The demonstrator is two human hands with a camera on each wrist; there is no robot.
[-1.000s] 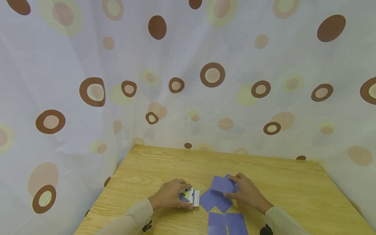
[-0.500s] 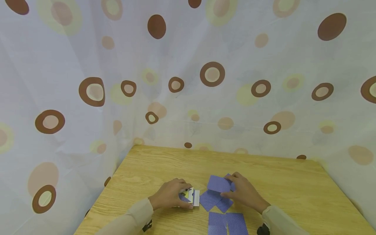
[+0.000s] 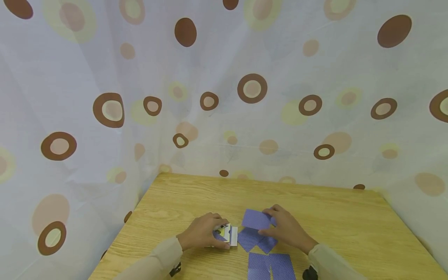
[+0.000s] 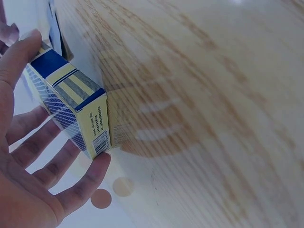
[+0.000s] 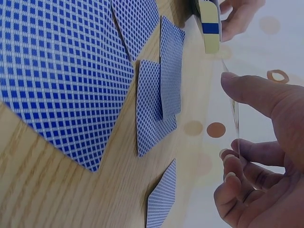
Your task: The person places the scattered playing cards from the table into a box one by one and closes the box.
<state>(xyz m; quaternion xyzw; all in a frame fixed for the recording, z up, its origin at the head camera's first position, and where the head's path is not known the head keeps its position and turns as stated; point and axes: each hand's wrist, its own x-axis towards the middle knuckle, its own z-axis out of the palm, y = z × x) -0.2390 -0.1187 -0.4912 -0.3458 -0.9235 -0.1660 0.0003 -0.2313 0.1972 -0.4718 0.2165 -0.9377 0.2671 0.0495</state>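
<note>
My left hand (image 3: 201,232) holds a playing card box (image 3: 226,233) on the table, thumb on one narrow side and fingers on the other. In the left wrist view, the box (image 4: 71,90) shows its blue and cream printing and a barcode end. The white flap sticks out toward the right. My right hand (image 3: 290,229) pinches a blue-backed playing card (image 3: 256,219) between thumb and fingers, raised over other cards and just right of the box. The right wrist view shows the held card (image 5: 235,116) edge-on, as a thin strip.
Several blue-patterned cards lie on the wooden table (image 3: 332,217). A few overlapping cards (image 3: 249,238) are under the held one, and two cards (image 3: 282,266) lie nearer the front edge. A dotted curtain (image 3: 224,128) hangs behind and along the sides.
My right hand has moved left with the held card, bringing it closer to the box. My left hand and the box stay where they were.
</note>
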